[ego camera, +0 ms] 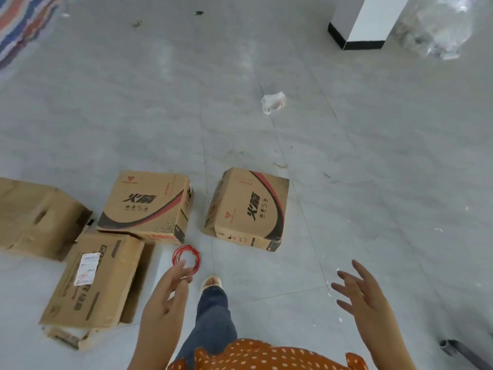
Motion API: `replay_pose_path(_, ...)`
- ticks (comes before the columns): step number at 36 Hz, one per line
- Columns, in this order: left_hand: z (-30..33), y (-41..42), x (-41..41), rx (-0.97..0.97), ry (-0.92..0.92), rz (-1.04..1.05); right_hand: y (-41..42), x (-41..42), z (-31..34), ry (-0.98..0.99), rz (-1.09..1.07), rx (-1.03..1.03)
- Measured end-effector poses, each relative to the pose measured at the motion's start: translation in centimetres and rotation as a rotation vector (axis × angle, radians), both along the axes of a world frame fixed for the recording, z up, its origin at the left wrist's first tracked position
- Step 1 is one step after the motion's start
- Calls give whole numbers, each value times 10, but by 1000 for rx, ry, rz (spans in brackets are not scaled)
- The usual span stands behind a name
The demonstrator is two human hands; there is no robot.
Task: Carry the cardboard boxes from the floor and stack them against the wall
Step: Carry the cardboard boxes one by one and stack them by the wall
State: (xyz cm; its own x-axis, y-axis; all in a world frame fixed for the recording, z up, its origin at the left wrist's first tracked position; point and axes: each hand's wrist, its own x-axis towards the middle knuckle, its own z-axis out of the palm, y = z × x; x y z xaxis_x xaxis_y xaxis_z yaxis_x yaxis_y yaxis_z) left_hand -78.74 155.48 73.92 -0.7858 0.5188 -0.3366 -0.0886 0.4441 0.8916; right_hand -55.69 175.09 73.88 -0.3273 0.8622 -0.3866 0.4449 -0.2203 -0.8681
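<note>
Grey tiled floor (346, 161) fills the head view; a white pillar (373, 20) with a black base stands at the far right.

Landmark: the right box (248, 209), printed, lying alone on the floor. Left of it, across a tile seam, lies a second printed box (146, 205). Nearer the person and left of that lies a labelled box (98, 281), flattened in part, touching the second box's near edge. Furthest left is a crushed box (37, 220). None is lifted or stacked yet; no stacking wall is identifiable.

A red wire coil (186, 259) lies on the floor just near-left of the right box. A plastic scrap (273, 102) lies well beyond it.

Left hand (165, 297): fingers loosely extended, holding nothing, fingertips overlapping the coil in view; contact cannot be told. Right hand (360, 292): fingers spread, empty, near-right of the right box. One foot (212, 283) is stepping forward between the hands.

Risks, as judged: the coil sits by the stepping foot and could snag or slide underfoot. The right box's near-left corner looks dented and its flaps loose, so it may buckle or spill if gripped at one edge. The flattened box may fold when lifted.

Room: open floor right of and beyond the right box; the left side is crowded with boxes.
</note>
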Motion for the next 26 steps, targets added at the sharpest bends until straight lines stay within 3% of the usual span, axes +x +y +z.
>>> replay_pose_path(6,-2,49,-116,-95,33,-82,39,-72,7,-66,-77,-19)
replay_pose_path(13,-82,116,-191,-256,-50,-206,91,-111,-59,-243,-57,-179)
replay_pose_path(20,-265,207,-248,-421,-31,-325,160,-144,-252,-392,-59,-288)
replay_pose_path(26,-438,272,-268,-552,-180,-293,205,-180,-431,-424,-135,-379)
